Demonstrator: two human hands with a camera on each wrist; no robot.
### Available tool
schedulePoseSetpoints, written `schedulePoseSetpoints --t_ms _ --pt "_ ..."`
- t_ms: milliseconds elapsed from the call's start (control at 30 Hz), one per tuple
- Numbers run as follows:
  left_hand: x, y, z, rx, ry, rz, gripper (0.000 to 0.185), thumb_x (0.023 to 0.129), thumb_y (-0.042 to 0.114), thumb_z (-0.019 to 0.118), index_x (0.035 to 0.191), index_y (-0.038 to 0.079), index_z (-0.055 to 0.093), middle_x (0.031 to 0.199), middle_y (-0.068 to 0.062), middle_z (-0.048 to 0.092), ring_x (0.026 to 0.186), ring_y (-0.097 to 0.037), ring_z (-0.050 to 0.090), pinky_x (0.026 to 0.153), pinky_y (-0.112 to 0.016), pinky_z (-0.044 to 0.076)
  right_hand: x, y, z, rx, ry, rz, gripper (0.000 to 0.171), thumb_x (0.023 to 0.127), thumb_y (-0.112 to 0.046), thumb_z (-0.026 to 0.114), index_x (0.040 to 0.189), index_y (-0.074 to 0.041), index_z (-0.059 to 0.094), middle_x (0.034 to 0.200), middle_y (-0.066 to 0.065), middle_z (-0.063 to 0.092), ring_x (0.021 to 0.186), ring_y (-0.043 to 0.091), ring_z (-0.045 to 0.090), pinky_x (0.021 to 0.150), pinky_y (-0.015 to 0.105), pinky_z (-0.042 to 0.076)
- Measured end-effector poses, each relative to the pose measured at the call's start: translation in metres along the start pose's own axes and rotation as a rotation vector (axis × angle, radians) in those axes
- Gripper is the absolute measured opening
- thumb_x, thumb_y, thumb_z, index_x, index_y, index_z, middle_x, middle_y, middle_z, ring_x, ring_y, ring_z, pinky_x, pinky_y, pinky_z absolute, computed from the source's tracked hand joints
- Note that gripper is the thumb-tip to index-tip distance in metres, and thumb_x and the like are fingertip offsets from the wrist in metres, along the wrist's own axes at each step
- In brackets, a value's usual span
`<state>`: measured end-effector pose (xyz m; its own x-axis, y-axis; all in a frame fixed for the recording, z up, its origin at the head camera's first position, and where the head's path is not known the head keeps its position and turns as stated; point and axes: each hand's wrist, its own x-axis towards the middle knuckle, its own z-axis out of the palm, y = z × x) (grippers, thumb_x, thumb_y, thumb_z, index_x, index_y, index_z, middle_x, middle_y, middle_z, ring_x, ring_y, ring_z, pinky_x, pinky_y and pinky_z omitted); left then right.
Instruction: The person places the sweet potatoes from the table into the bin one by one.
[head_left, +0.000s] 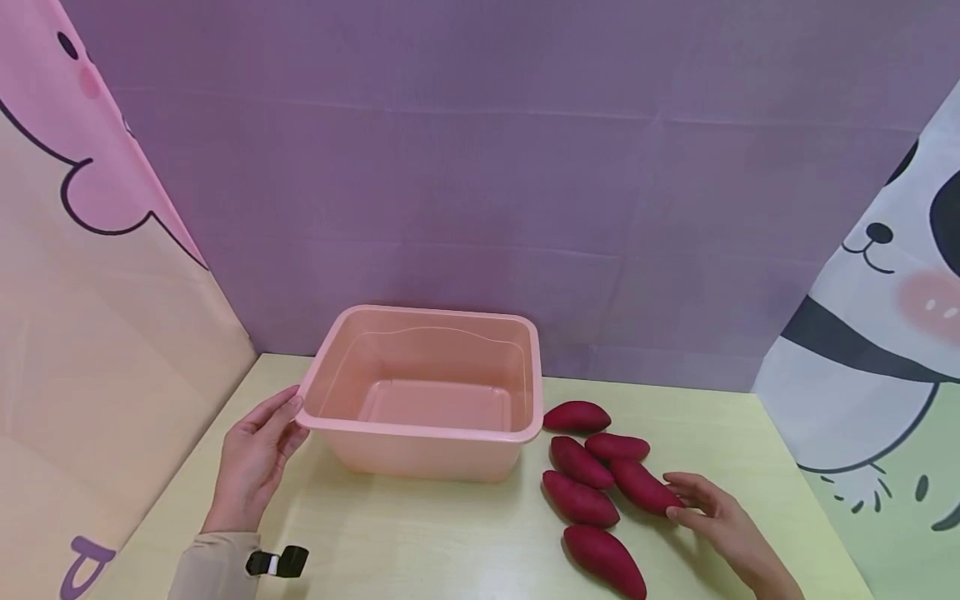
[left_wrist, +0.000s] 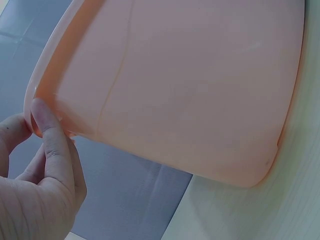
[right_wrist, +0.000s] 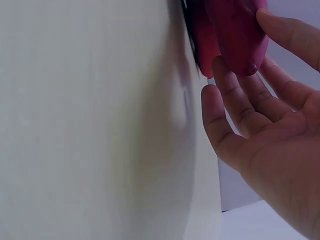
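A pink plastic tub [head_left: 427, 392] stands with nothing in it on the pale table [head_left: 450, 533]. My left hand [head_left: 292, 412] is at the tub's front left corner. In the left wrist view my left hand [left_wrist: 35, 117] pinches the rim of the tub [left_wrist: 190, 85] between thumb and a finger. Several dark red sweet potatoes lie to the right of the tub. My right hand [head_left: 678, 496] lies flat with its fingertips against the end of one sweet potato [head_left: 643, 487]. In the right wrist view my right hand [right_wrist: 240, 40] has its thumb and relaxed fingers around the tip of that sweet potato [right_wrist: 240, 25].
Other sweet potatoes lie at the back [head_left: 576, 416] and near the front edge [head_left: 603, 560]. A purple backdrop [head_left: 480, 167] closes the rear, a pink cartoon curtain [head_left: 90, 292] the left, and a panda curtain [head_left: 885, 333] the right.
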<state>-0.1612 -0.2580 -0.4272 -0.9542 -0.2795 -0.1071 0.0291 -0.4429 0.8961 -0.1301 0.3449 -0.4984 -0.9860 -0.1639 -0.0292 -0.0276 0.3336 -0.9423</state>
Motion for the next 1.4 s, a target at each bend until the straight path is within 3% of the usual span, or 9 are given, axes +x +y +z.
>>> schedulePoseSetpoints --t_ms 367,833,1200,1400 --pt "-0.002 0.0 -0.001 0.005 -0.008 0.006 0.021 0.091 0.015 0.075 0.112 0.015 0.078 0.098 -0.001 0.07 0.074 -0.011 0.064 0.071 -0.021 0.058 0.003 -0.012 0.0 0.03 -0.043 -0.117 0.046 0.096 -0.002 0.065 0.136 0.013 0.046 0.118 0.0 0.066 0.104 0.012 0.063 0.082 0.028 0.057" --pt "-0.002 0.001 0.0 0.0 -0.003 0.0 0.02 0.09 0.015 0.076 0.111 0.015 0.078 0.099 -0.001 0.069 0.074 -0.01 0.064 0.071 -0.02 0.058 0.019 -0.047 0.004 0.016 -0.03 -0.182 0.042 0.099 -0.005 0.063 0.138 0.003 0.051 0.125 0.009 0.064 0.109 0.016 0.062 0.088 0.025 0.054" --pt "-0.002 0.001 0.0 -0.017 -0.013 -0.003 0.019 0.091 0.013 0.076 0.109 0.014 0.078 0.097 -0.001 0.07 0.072 -0.011 0.064 0.07 -0.02 0.058 0.048 -0.1 0.011 -0.011 -0.048 -0.264 0.043 0.098 -0.007 0.065 0.138 0.0 0.052 0.127 0.007 0.061 0.112 0.015 0.06 0.089 0.024 0.053" --pt "-0.002 0.001 0.0 -0.014 -0.013 -0.003 0.017 0.091 0.014 0.076 0.108 0.015 0.078 0.097 -0.001 0.07 0.071 -0.011 0.064 0.07 -0.02 0.058 0.072 -0.136 0.025 0.009 -0.084 -0.314 0.044 0.097 -0.007 0.068 0.137 0.0 0.053 0.128 0.011 0.059 0.113 0.02 0.059 0.092 0.028 0.053"
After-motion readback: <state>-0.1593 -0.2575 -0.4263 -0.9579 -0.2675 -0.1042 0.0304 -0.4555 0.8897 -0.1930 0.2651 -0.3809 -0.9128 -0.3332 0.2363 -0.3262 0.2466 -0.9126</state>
